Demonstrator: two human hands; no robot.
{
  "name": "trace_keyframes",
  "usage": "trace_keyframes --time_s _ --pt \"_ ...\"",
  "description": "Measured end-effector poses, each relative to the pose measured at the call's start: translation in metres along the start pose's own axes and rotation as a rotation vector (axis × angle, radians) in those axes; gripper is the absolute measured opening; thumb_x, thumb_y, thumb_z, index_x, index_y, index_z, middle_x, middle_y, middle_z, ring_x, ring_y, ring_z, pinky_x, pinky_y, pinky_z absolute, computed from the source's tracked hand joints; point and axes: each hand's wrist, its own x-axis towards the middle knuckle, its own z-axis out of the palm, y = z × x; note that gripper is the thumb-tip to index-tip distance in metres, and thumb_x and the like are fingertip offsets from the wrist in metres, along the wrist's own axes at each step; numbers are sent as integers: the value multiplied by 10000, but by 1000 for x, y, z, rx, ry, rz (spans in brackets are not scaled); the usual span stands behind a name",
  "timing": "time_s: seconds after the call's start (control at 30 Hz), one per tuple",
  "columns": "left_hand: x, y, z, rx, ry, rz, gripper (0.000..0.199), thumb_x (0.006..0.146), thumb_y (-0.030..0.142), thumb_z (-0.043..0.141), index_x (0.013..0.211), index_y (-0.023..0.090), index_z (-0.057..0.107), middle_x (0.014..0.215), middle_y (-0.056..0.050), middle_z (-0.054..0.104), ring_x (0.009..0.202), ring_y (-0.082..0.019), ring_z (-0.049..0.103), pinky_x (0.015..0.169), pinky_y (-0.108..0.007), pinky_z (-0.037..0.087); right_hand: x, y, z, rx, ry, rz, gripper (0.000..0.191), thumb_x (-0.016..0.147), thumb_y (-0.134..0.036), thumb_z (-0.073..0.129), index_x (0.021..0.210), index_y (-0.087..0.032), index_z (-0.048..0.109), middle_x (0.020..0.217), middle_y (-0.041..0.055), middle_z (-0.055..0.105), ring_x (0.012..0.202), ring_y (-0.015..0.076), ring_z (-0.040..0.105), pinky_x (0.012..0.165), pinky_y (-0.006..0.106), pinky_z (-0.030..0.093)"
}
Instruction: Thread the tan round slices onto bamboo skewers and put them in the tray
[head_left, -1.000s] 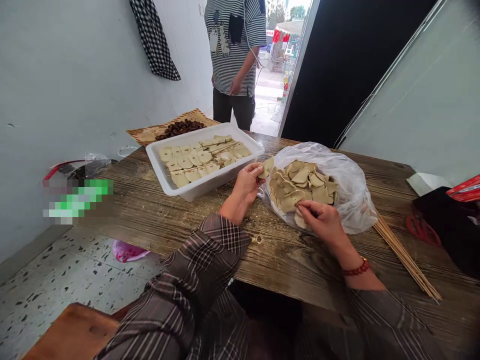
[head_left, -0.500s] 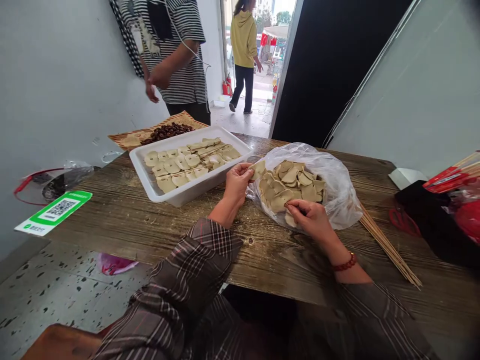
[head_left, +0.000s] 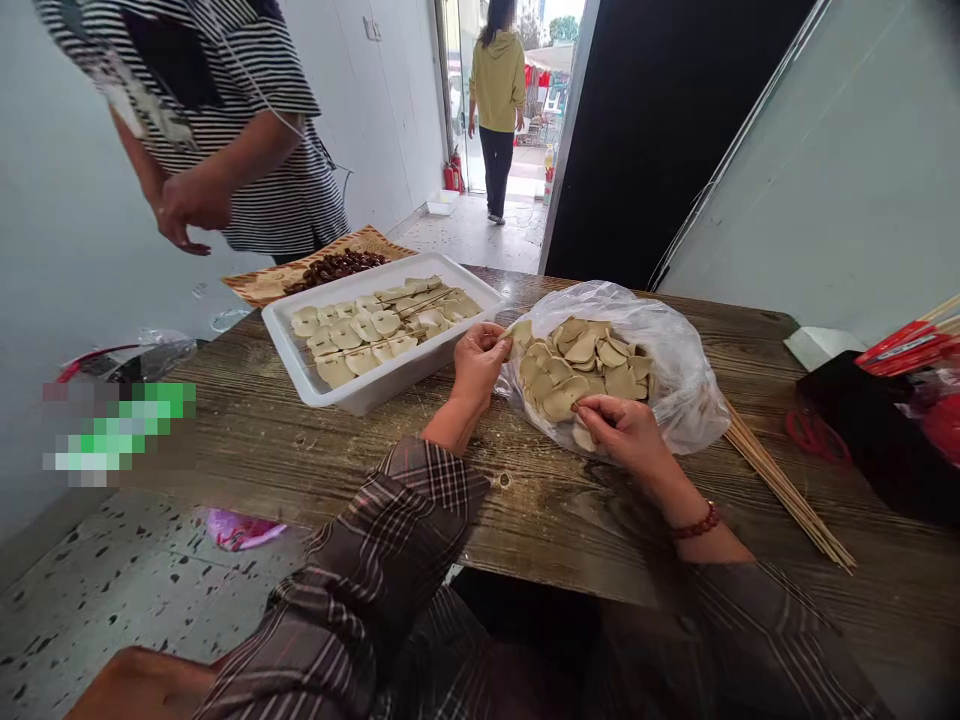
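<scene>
Pale, thin round slices [head_left: 589,350] fill an opened clear plastic bag [head_left: 686,400] on the wooden table. At the bag's left edge my left hand [head_left: 478,368] pinches one slice [head_left: 520,332] between thumb and fingers. My right hand [head_left: 619,428] is closed at the front of the pile, its fingertips together at the edge of a slice; whether they grip that slice or a thin stick is too small to tell. Left of the bag, a white tray [head_left: 367,392] holds rows of similar slices threaded on thin sticks.
Bamboo sticks [head_left: 787,488] lie right of the bag, near red scissors [head_left: 817,437] and a black container [head_left: 877,430]. Dark red fruit [head_left: 337,268] rests on a patterned sheet behind the tray. A person in stripes [head_left: 277,190] stands beyond; another in yellow [head_left: 498,85] is at the doorway.
The person in stripes has shifted left and nearer. The one in yellow has turned away in the doorway. My hands have hardly moved, and the view has shifted slightly.
</scene>
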Motion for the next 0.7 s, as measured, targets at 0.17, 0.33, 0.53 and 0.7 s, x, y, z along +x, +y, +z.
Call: trace_keyframes --time_s 0.17,0.33,0.53,0.7 --pt "-4 1 1 -9 -88 -44 239 629 227 774 753 148 586 666 29 601 585 -71 522 560 -203 445 1 -2 0 130 -15 86 326 889 -413 550 862 -141 729 532 -6 569 493 112 485 481 227 343" --pt "-7 6 4 -106 -159 -148 271 617 228 808 768 148 598 653 44 589 580 -56 516 564 -179 428 2 -5 1 330 -10 207 355 843 -467 600 874 -131 709 504 -29 525 439 91 426 430 219 313" --pt "-11 11 7 -347 -162 -360 264 721 294 786 885 132 657 791 -24 690 660 -94 621 618 -202 495 2 -6 1 511 9 298 374 801 -497 658 885 -134 682 502 -50 507 403 65 373 384 200 284" --pt "-16 10 11 -417 -240 -414 224 744 211 764 930 110 692 825 -58 728 676 -112 646 625 -211 522 1 -5 3 534 -15 307 366 794 -493 681 887 -139 686 498 -51 510 400 58 376 383 196 281"
